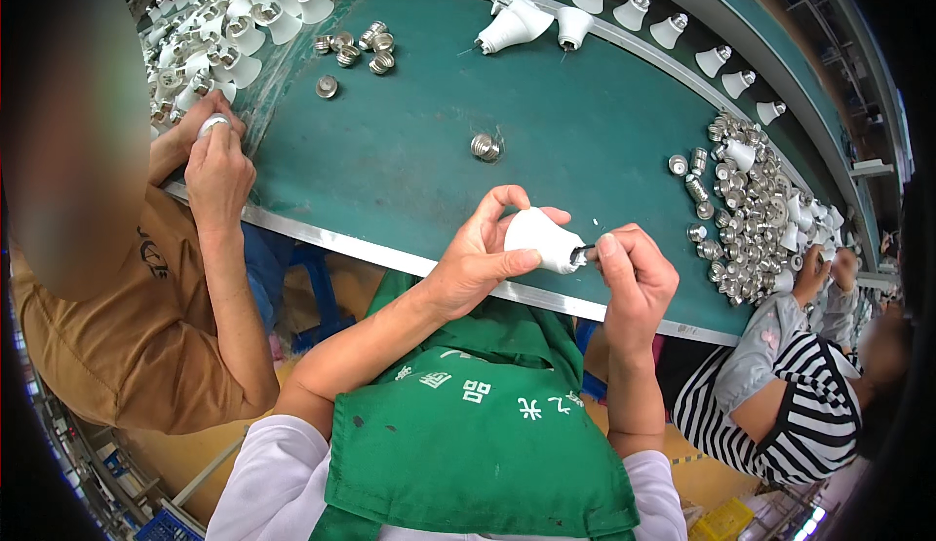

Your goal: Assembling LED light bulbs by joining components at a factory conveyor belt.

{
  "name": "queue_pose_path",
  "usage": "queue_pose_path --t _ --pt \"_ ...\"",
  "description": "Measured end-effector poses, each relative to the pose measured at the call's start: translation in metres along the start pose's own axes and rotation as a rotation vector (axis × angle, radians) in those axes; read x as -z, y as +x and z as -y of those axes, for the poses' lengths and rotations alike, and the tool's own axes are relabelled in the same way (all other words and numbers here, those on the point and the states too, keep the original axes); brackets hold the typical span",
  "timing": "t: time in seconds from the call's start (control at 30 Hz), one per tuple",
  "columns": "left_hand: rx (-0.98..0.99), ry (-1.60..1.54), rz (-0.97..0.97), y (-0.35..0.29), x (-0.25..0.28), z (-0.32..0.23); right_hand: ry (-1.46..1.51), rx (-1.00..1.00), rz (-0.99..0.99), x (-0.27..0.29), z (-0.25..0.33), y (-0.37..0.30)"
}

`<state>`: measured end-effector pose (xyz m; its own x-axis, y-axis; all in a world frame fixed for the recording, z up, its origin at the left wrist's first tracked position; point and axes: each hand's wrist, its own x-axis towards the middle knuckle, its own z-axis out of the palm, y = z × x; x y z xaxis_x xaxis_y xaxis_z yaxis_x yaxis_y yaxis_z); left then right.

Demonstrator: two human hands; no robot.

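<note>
A white cone-shaped bulb housing (539,239) lies tilted in my left hand (478,258), its wide end toward the palm and its narrow neck pointing right. The thumb presses on its near side while the fingers curve behind it. My right hand (634,273) pinches a small dark, thin piece (583,252) at the neck's opening; its exact kind is too small to tell. Beyond my hands, a few silver screw caps (486,147) sit close together on the green tabletop (390,102). Tiny white bits (597,221) lie near my right fingertips.
Several white housings (514,26) lie at the table's far edge, with a row of capped bulbs (632,11) behind. Loose caps (349,54) rest far left; a large heap of caps (746,200) fills the right. Co-workers sit on both sides, their hands (219,166) busy with parts.
</note>
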<state>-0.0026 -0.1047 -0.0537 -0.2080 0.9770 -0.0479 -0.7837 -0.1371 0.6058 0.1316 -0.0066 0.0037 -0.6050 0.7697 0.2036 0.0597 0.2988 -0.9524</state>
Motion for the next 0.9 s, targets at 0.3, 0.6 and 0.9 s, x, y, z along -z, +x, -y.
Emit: queue_pose_path --t 0.3,0.6,0.9 --pt "-0.019 0.15 -0.086 -0.001 0.0 0.006 0.12 -0.241 0.167 0.01 -0.001 -0.001" --pt "0.232 -0.098 -0.089 -0.003 0.005 0.012 0.333 -0.558 0.327 0.021 -0.009 0.003" --pt "-0.133 0.153 -0.217 -0.012 -0.024 0.031 -0.014 -0.013 -0.016 0.001 -0.022 -0.013"
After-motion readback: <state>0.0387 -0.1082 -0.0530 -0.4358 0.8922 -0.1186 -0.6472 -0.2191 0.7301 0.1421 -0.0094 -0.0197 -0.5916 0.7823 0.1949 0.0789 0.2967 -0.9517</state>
